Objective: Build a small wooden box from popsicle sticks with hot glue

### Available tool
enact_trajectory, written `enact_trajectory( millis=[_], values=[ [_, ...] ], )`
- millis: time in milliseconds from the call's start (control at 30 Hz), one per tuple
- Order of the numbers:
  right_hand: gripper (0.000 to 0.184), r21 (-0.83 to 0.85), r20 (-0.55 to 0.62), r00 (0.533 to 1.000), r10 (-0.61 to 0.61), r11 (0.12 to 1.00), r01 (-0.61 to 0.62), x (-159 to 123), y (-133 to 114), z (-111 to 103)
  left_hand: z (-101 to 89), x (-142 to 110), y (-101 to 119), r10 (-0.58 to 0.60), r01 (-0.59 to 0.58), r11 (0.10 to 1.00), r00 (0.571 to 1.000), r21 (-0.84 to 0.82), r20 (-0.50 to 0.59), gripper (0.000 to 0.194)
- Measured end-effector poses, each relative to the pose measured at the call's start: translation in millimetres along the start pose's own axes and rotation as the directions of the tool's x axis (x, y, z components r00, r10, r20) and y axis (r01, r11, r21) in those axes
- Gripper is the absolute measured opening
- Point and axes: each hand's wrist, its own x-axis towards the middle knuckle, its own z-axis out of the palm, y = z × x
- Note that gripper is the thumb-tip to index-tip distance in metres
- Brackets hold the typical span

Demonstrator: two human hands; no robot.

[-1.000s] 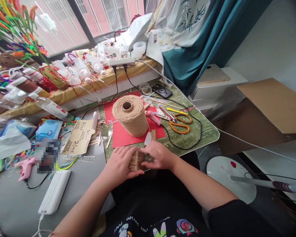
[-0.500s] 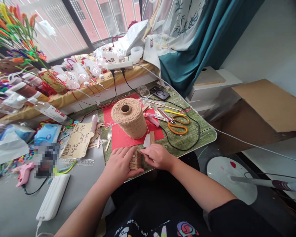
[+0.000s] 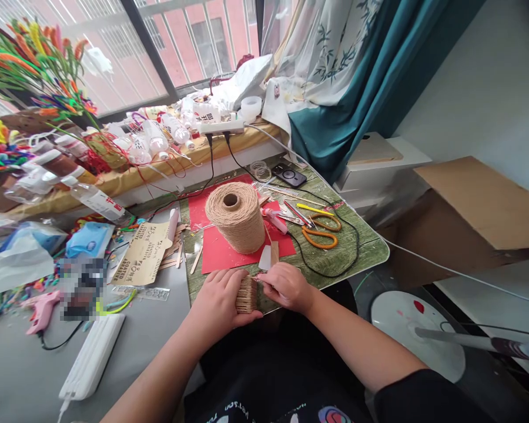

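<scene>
My left hand (image 3: 223,299) is closed around a small brown ridged block (image 3: 245,295) that looks wound with twine, at the table's near edge. Thumb below and fingers above leave only its right part showing. At the block's upper right corner, my right hand (image 3: 288,286) is closed in a pinch on a thin strand that looks like twine. Just beyond both hands stands a large cone of jute twine (image 3: 242,229), with a strand running down its right side. A white and brown flat piece (image 3: 268,257) lies between the cone and my right hand.
Red paper (image 3: 216,258) lies under the cone. To the right are orange-handled scissors (image 3: 321,239), a pink glue gun (image 3: 274,220), a black cable and a phone (image 3: 288,175). Sandpaper (image 3: 139,255), wooden sticks and a white power strip (image 3: 92,355) are at left.
The view has shifted slightly, so everything sits a little lower and further right. Both hands keep their hold; the block shows a bit more, and my right fingers stay close to its corner.
</scene>
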Motion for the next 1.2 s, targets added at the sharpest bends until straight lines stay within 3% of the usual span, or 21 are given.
enact_trajectory(
  millis=[600, 1033, 1200],
  values=[
    [0.024, -0.016, -0.037, 0.997, 0.067, 0.998, -0.067, 3.7, -0.6, 0.2, 0.9, 2.2, 0.5, 0.015, -0.015, 1.000, 1.000, 0.025, 0.020, 0.079],
    [0.009, 0.070, 0.127, 0.987, 0.097, 0.992, -0.106, -1.2, 6.2, 7.4, -1.3, 2.3, 1.6, 0.011, -0.012, 1.000, 0.999, 0.026, 0.035, 0.087],
    [0.015, 0.125, 0.137, 0.988, 0.074, 0.988, -0.091, 1.1, 5.7, 4.8, -4.4, -1.5, -3.7, 0.008, -0.007, 1.000, 1.000, -0.028, 0.020, 0.083]
  ],
)
